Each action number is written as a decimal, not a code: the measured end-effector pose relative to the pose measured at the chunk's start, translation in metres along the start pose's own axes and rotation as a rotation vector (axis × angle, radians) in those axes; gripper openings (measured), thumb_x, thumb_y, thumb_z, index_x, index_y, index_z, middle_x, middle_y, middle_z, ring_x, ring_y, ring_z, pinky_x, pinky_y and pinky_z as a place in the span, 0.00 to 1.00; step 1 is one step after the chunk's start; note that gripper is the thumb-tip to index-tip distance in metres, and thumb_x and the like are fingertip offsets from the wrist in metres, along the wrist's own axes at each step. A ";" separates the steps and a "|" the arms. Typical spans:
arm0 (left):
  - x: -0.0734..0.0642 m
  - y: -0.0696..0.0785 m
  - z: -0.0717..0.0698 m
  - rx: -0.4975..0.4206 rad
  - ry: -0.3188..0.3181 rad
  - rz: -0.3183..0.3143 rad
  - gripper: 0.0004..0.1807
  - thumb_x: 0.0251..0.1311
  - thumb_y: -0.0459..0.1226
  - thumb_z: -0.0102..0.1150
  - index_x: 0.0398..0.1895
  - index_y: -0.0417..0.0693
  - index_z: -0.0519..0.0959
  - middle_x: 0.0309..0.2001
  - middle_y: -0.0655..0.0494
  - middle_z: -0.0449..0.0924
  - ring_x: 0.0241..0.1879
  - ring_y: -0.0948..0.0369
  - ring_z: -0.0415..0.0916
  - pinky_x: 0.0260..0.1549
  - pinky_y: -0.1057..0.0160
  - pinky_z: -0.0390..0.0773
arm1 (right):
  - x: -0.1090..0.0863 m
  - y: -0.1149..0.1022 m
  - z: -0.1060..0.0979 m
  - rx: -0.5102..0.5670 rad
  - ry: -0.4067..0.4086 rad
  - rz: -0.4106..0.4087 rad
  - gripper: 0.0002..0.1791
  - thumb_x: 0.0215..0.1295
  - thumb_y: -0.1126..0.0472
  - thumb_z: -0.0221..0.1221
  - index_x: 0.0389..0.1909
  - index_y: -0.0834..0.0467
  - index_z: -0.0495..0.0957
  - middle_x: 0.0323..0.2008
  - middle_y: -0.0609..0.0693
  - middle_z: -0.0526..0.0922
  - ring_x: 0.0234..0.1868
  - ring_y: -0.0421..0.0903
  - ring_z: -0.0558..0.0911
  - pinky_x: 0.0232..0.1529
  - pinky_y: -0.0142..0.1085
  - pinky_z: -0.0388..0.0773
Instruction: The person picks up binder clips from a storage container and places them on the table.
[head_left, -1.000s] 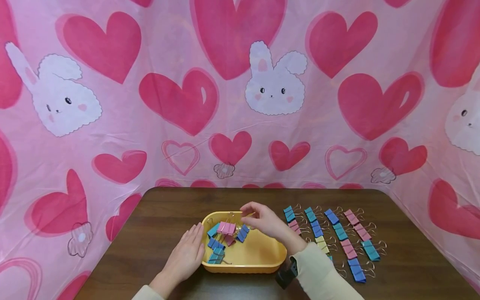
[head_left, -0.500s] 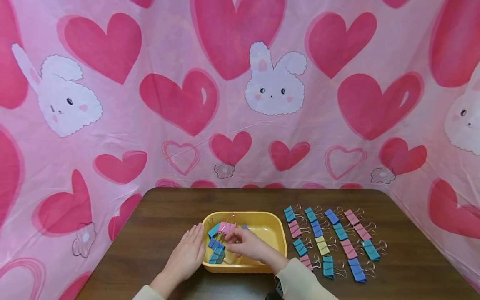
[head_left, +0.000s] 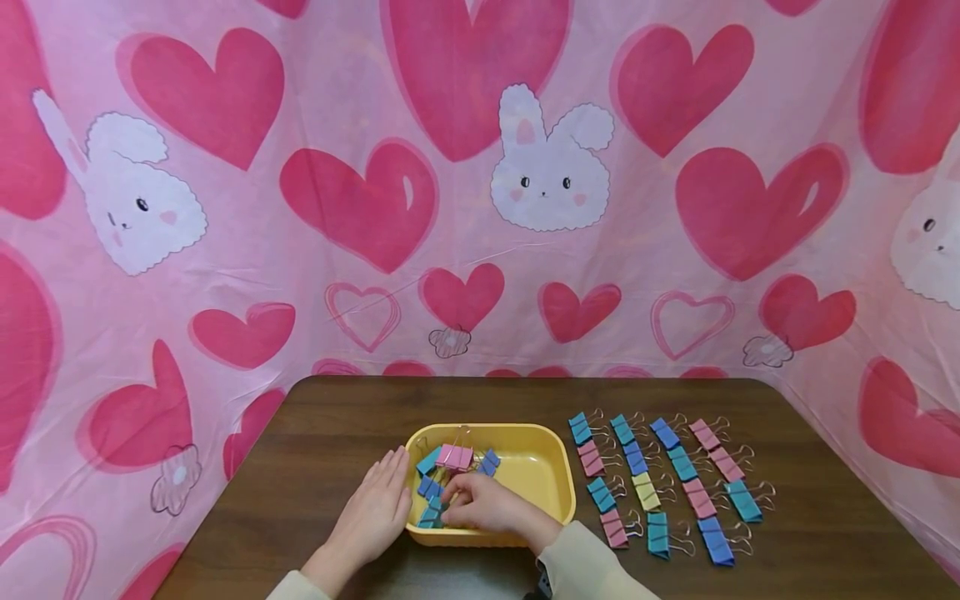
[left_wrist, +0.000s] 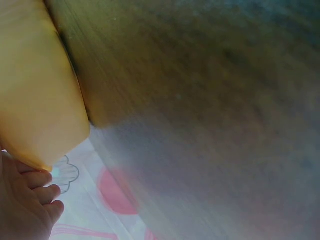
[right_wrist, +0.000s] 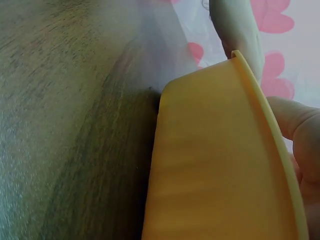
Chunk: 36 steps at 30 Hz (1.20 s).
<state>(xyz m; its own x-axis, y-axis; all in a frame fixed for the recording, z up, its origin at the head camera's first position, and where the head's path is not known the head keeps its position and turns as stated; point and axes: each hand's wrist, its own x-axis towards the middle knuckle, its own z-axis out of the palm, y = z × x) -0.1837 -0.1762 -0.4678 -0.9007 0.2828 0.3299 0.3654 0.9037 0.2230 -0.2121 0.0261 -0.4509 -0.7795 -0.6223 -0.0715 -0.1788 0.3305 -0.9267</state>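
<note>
So the left grip (head_left: 375,500) is released, fingers straight and laid along the near end of the yellow tray (head_left: 572,492). The right grip (head_left: 483,504) is down in that tray, fingers bent right at a teal clip (head_left: 430,513); can't tell whether it's actually grasping it or just touching.

Counting the rest of the tray, I get four more binder clips for sure: a pink clip (head_left: 453,457) just beyond the right grip's fingers, one more teal (head_left: 428,461) beyond it and toward the left grip, one blue (head_left: 429,487) just past the right fingertips, another blue (head_left: 489,462) straight beyond the right knuckles. They overlap, so there may be others hidden.

Off to the right of the right grip, fifteen clips (head_left: 682,464) lie on the worktop (head_left: 337,425) in four columns of 4, 4, 4 and 3, counting outward: six teal, five pink, three blue, one yellow. Well beyond both grips hangs a pink heart-and-bunny cloth (head_left: 480,242).
</note>
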 end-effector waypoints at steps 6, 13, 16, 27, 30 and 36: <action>0.000 0.000 -0.001 -0.012 0.008 0.013 0.27 0.63 0.37 0.47 0.62 0.29 0.63 0.62 0.38 0.63 0.63 0.45 0.58 0.60 0.48 0.58 | 0.002 0.000 0.001 0.020 -0.001 0.030 0.06 0.55 0.68 0.62 0.34 0.63 0.77 0.18 0.50 0.79 0.16 0.37 0.69 0.17 0.25 0.63; 0.000 -0.001 0.000 0.002 0.018 0.019 0.27 0.63 0.37 0.47 0.62 0.29 0.63 0.62 0.37 0.62 0.63 0.45 0.58 0.61 0.48 0.57 | -0.005 0.000 -0.005 0.022 0.026 0.040 0.05 0.55 0.72 0.57 0.33 0.66 0.77 0.23 0.54 0.82 0.22 0.40 0.76 0.19 0.28 0.69; 0.000 0.000 0.000 -0.001 0.014 0.016 0.27 0.63 0.37 0.47 0.62 0.29 0.63 0.63 0.38 0.62 0.63 0.46 0.58 0.61 0.48 0.57 | -0.009 0.001 -0.010 0.001 0.042 0.025 0.03 0.54 0.72 0.57 0.30 0.66 0.78 0.23 0.53 0.82 0.22 0.41 0.78 0.19 0.30 0.72; 0.000 -0.001 0.001 0.014 0.058 0.040 0.27 0.61 0.36 0.48 0.61 0.27 0.64 0.61 0.35 0.63 0.62 0.44 0.59 0.60 0.48 0.59 | -0.021 -0.002 -0.041 0.068 0.107 -0.029 0.07 0.59 0.70 0.54 0.35 0.69 0.79 0.26 0.59 0.82 0.24 0.53 0.82 0.25 0.42 0.80; 0.000 -0.001 0.001 0.011 0.058 0.041 0.27 0.61 0.35 0.48 0.61 0.27 0.64 0.61 0.35 0.63 0.62 0.44 0.59 0.59 0.47 0.59 | -0.023 -0.002 -0.052 0.089 0.140 -0.033 0.08 0.61 0.70 0.54 0.37 0.70 0.78 0.26 0.61 0.82 0.24 0.50 0.81 0.27 0.44 0.80; 0.000 0.000 0.000 0.006 0.048 0.033 0.27 0.61 0.36 0.48 0.61 0.27 0.64 0.61 0.36 0.63 0.62 0.44 0.59 0.60 0.48 0.58 | -0.033 -0.006 -0.075 0.097 0.213 -0.085 0.10 0.63 0.69 0.53 0.40 0.73 0.77 0.27 0.62 0.82 0.25 0.48 0.81 0.30 0.46 0.81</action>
<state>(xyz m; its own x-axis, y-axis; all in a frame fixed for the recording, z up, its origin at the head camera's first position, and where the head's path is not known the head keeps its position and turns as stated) -0.1840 -0.1760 -0.4677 -0.8758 0.2971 0.3805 0.3933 0.8961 0.2055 -0.2300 0.0982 -0.4152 -0.8749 -0.4780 0.0778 -0.1984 0.2073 -0.9579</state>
